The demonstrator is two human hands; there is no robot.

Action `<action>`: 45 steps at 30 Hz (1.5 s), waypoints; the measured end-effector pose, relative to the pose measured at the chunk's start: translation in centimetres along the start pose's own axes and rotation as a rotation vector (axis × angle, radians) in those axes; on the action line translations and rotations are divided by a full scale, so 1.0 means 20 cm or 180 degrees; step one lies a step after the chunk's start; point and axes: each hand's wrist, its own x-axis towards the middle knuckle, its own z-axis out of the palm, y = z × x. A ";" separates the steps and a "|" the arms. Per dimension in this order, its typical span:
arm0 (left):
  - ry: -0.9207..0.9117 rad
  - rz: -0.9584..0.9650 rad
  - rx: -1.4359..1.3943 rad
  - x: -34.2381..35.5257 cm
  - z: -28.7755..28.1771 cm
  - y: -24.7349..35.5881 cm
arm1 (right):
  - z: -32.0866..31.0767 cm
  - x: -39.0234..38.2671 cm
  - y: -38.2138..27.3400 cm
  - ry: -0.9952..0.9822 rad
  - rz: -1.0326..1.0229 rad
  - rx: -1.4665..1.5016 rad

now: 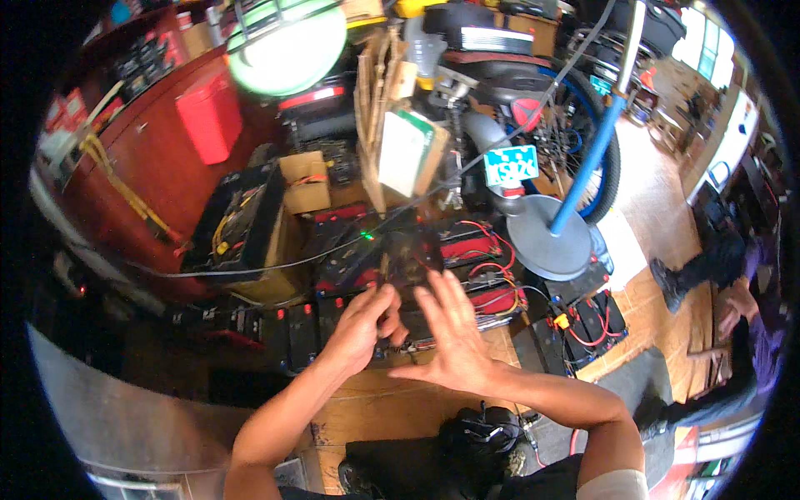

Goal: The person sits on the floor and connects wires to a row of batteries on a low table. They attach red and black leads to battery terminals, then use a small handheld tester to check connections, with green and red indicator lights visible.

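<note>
The left hand [362, 321] is curled on the near edge of a black battery pack [392, 262] with red wires, apparently pinching something small there. Just beside it, the right hand [454, 333] is released, fingers spread flat. More black batteries [583, 325] lie further right.

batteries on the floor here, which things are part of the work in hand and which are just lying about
In hand: left hand, right hand, black batteries, red wires.

Lying about: red bin, cardboard box, blue pole on its grey disc base, green round lamp.
</note>
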 end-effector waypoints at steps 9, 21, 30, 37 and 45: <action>-0.0327 -0.1242 -0.0591 -0.12 0.11 -0.01 | 0.04 -0.03 -0.04 -0.0021 0.0056 0.0371; -0.0258 -0.1135 -0.0080 -0.05 0.11 -0.08 | -0.09 -0.03 -0.02 -0.0076 -0.0086 0.0208; -0.0867 -0.1524 -0.0744 0.07 -0.18 0.08 | -0.49 -0.07 -0.68 0.0173 -0.1840 0.1816; -0.0870 -0.1662 -0.0812 0.04 -0.26 0.09 | -0.49 -0.03 -0.82 0.0811 -0.1774 0.1618; -0.1402 -0.1648 0.0562 0.04 -0.15 -0.10 | -0.54 0.00 -0.71 0.1027 -0.2707 0.0909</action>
